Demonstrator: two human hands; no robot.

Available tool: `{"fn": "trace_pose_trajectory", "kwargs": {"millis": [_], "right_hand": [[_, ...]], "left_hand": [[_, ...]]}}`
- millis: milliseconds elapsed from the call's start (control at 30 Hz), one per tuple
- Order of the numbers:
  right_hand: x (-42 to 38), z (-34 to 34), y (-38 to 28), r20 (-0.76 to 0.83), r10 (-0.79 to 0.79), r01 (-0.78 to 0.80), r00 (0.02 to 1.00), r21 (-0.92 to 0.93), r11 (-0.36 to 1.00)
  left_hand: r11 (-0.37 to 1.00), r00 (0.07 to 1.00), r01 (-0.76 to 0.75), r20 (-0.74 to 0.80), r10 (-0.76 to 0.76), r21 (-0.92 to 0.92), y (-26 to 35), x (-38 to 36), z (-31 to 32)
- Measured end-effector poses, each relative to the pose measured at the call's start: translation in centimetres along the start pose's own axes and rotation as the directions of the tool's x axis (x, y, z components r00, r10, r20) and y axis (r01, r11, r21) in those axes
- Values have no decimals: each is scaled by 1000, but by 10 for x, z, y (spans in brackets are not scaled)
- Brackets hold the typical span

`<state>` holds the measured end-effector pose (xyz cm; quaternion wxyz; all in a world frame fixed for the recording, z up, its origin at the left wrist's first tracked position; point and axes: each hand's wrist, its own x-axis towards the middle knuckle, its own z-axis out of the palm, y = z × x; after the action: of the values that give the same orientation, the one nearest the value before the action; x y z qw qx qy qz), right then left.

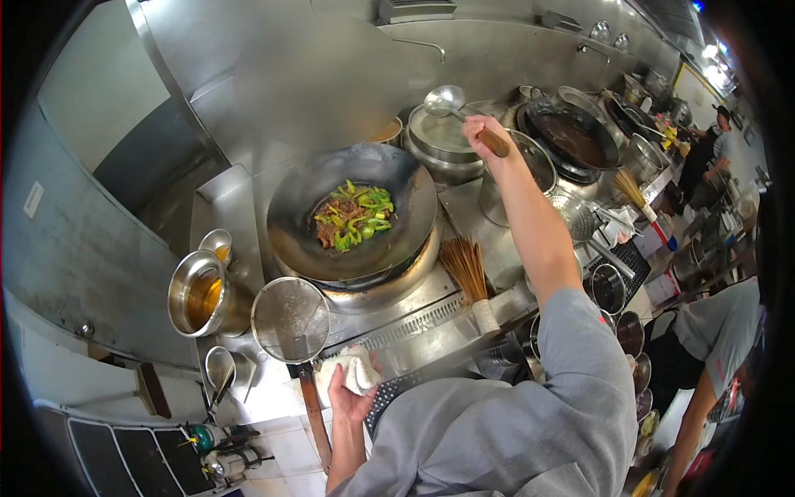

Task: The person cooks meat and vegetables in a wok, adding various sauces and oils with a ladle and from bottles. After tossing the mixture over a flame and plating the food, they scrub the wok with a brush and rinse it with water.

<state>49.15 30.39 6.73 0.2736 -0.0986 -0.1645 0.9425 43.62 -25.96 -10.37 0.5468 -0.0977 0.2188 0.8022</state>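
Note:
My right hand (486, 137) is closed round the wooden handle of a metal ladle (445, 100), whose bowl is raised near a steel pot (443, 137) at the back. Low in the view, my left hand (353, 400) holds a folded white cloth (354, 369) beside the wooden handle of a wire strainer (291, 319). Between the hands, a large wok (290, 215) sits on the burner. Green vegetables and browned meat (356, 217) lie in its middle.
Steel pot with amber liquid (207, 302) at left; bamboo brush (467, 273) right of the wok. Farther right are a second wok (575, 137), a perforated ladle (573, 217) and another brush (633, 190). Two other people (716, 344) (708, 157) stand at the right.

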Motion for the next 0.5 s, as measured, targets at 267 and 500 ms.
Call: {"fn": "trace_pose_trajectory", "kwargs": {"millis": [267, 500], "right_hand": [[-96, 34, 68, -89, 135, -142, 987, -77, 987], [-166, 49, 135, -155, 47, -147, 987, -732, 666]], "left_hand": [[978, 978, 142, -174, -115, 154, 19, 17, -34], [917, 943, 331, -109, -314, 221, 32, 25, -19]]}}
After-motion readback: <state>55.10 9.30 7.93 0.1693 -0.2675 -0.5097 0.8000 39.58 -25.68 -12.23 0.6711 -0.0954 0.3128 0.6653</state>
